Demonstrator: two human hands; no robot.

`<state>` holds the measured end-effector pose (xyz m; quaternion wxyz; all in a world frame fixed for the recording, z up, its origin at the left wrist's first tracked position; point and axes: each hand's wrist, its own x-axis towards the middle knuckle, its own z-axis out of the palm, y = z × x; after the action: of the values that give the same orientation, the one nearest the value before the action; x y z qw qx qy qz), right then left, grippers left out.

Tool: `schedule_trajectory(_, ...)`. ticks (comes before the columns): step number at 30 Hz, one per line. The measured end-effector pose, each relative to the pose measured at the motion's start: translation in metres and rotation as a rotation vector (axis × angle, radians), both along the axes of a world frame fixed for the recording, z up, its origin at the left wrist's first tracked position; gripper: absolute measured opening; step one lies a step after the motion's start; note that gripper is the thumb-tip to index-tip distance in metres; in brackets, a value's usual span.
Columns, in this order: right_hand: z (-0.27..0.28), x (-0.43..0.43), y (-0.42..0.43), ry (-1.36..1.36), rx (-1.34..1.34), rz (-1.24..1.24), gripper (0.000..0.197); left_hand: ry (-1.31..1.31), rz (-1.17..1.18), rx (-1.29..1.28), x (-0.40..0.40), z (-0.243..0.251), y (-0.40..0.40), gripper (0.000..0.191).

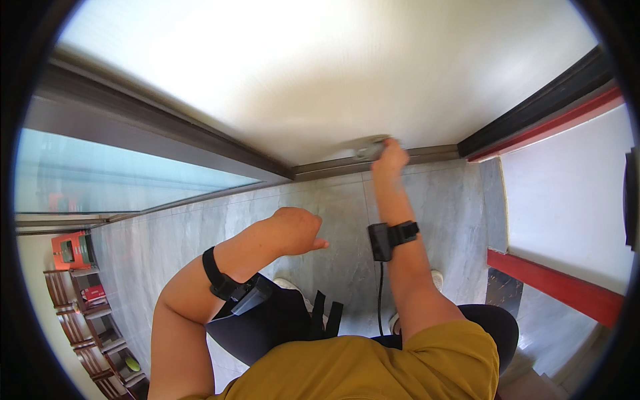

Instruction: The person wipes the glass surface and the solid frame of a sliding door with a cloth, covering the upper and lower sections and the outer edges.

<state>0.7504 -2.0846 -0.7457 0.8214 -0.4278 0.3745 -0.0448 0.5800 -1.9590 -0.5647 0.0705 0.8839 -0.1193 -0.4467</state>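
Note:
My right hand (392,156) reaches forward to the foot of a pale, glossy panel (320,90). In it is a greyish cloth or similar thing (369,149), blurred, held against the panel's lower edge just above a brown bottom rail (430,153). The exact kind of the held thing cannot be told. My left hand (300,232) hangs over the grey tiled floor, bent at the wrist, with its fingers mostly curled and hidden; nothing is seen in it. Each forearm wears a black strap with a small device.
At the left stands a glass panel (125,170) in a brown frame. Wooden chairs (87,332) and a red-orange box (72,250) are beyond it. A black and red frame (545,122) edges the right side, with a red bar (555,287) lower down. My shoes rest on the tiled floor (345,215).

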Motion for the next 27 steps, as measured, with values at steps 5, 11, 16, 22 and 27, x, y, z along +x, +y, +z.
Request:
schedule_trajectory(5, 0.024, 0.019, -0.029, -0.146, -0.067, -0.21, 0.023, -0.039, 0.029, -0.056, -0.01, 0.001, 0.003, 0.046)
schedule_trajectory(11, -0.022, -0.045, 0.096, 0.2, 0.133, 0.233, 0.019, -0.017, -0.05, -0.041, -0.003, -0.003, 0.001, 0.043)
schedule_trajectory(16, 0.019, -0.083, 0.149, 0.32, 0.598, 0.577, 0.019, 0.039, -0.055, 0.087, -0.002, 0.009, 0.003, 0.039)
schedule_trajectory(22, 0.045, -0.051, 0.086, 0.276, 0.55, 0.204, 0.022, -0.003, 0.041, 0.041, -0.005, 0.015, 0.007, 0.042)
schedule_trajectory(27, 0.041, 0.014, -0.025, -0.157, 0.081, -0.096, 0.024, -0.079, 0.03, -0.003, -0.011, 0.009, 0.001, 0.046)
